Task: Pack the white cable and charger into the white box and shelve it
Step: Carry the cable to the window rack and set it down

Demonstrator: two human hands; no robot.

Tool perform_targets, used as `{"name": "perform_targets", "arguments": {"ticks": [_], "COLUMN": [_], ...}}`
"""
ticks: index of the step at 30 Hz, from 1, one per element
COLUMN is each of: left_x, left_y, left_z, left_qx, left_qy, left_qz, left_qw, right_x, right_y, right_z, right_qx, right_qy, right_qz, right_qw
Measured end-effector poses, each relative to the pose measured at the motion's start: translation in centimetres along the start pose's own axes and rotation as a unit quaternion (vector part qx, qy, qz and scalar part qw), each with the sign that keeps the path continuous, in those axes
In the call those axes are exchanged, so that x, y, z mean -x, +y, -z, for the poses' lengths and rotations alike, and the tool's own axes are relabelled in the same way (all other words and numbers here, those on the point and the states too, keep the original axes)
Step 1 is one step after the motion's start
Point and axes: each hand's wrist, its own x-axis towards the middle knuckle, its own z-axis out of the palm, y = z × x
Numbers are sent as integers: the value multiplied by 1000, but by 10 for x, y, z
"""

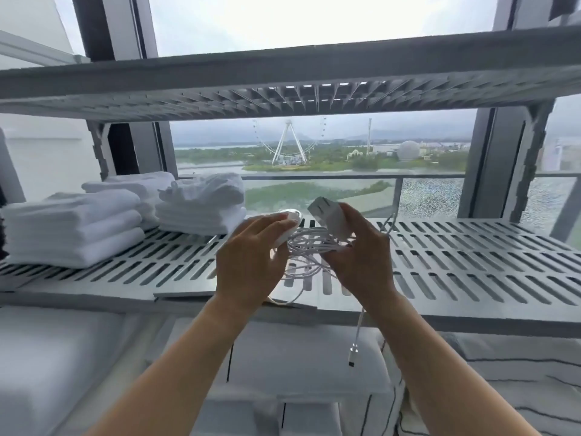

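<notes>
Right hand (361,259) grips the one white charger (330,217), fingers wrapped round its lower part. Left hand (251,262) is curled round a small white rounded piece (287,223); I cannot tell what it is. Both hands are raised over the front of the middle shelf (456,247).

Two slotted grey shelves show, the middle one and an upper shelf (283,77) above it, both standing against a window (314,26). Three stacks of folded white towels (72,228) sit at the left end of the middle shelf, well apart from the hands. White pillows (301,357) lie below the shelf's front edge.

The charger is tilted, its long axis running from lower right to upper left, with its flat end face turned up and away towards the glass. One white cable (309,243) bunches in loose loops between the two hands, touching both. A single end hangs straight down past the shelf edge beside the right wrist, its metal connector (352,355) pointing at the pillows.
</notes>
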Motion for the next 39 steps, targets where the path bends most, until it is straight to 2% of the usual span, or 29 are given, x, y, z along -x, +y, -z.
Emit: {"name": "perform_targets", "arguments": {"ticks": [7,13,18,21,25,31,35,39], "left_x": [-33,-38,-12,4,9,14,15,16], "left_y": [-7,-26,-48,-55,-63,-59,-63,-57], "left_z": [-67,-120,-149,-166,-174,-173,-169,-164], "left_qx": [-46,-82,-132,-118,-85,-105,-137,-131], "left_qy": [2,-7,-93,-155,-177,-184,-214,-234], "left_qz": [-9,-7,49,88,109,111,168,189], "left_qw": [999,997,986,977,974,971,953,945], "right_x": [-49,-67,-51,-35,-30,-32,-32,-32], "right_y": [61,125,170,192,205,208,204,197], "right_z": [-13,-53,-85,-95,-103,-97,-93,-86], "right_qx": [-13,-52,-69,-20,36,33,54,79], "right_qy": [-2,-18,-132,-236,-353,-409,-399,-397], "right_qz": [57,88,136,152,144,126,112,123], "right_qw": [998,995,979,959,924,903,909,906]}}
